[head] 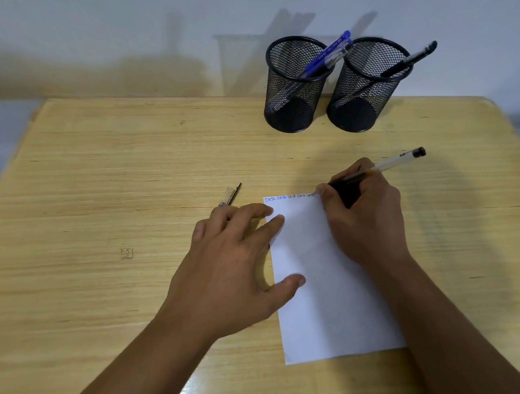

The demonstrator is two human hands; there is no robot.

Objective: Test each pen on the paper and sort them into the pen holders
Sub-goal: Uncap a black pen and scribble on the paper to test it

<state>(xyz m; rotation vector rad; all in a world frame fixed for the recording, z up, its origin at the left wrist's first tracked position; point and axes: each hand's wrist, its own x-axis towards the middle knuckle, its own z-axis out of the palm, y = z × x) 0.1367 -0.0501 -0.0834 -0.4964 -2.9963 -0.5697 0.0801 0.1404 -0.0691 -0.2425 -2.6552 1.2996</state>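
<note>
A white sheet of paper [329,299] lies on the wooden table [115,190], with small blue and black words along its top edge. My right hand [366,217] grips a clear pen with a black end [393,162], its tip on the paper's top edge. My left hand [241,259] lies flat, fingers and thumb pressing the paper's left edge. A pen cap [230,195] sits by my left fingertips. At the back stand two black mesh holders: the left holder [292,103] contains blue pens [329,54], the right holder [365,99] a black pen [408,59].
The holders stand close together near the table's far edge, against a pale wall [121,37]. A small pencil scribble [127,253] marks the tabletop left of my hands. The table's rounded right corner lies beyond the right holder.
</note>
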